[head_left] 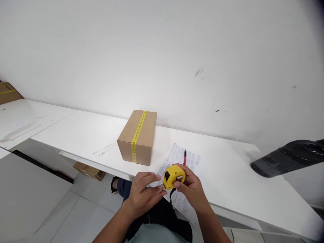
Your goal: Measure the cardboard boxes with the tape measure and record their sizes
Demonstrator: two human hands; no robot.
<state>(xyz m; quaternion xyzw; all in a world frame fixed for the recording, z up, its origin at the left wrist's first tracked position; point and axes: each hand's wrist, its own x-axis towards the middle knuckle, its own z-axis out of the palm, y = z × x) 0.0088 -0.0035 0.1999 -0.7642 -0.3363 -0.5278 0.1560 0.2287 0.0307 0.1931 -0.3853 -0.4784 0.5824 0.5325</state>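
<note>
My right hand point(191, 187) is closed around a yellow tape measure point(174, 177), with fingers over its top and the thumb on its side. A black wrist strap point(172, 195) hangs from the case. My left hand point(145, 192) is at the left side of the case, its fingers stretched and apart, the tips close to the tape's mouth. Whether they touch the blade's end is hard to see. Beneath both hands lies a handwritten sheet of paper point(174, 157), with a red and black pen point(185, 157) on it. A taped cardboard box point(126, 148) stands to the left on the table.
The long white table point(227, 172) runs along a white wall. A black cylindrical object point(278, 160) juts in from the right. Another cardboard box point(9, 92) sits at the far left, and one more carton point(89, 170) is on the floor under the table.
</note>
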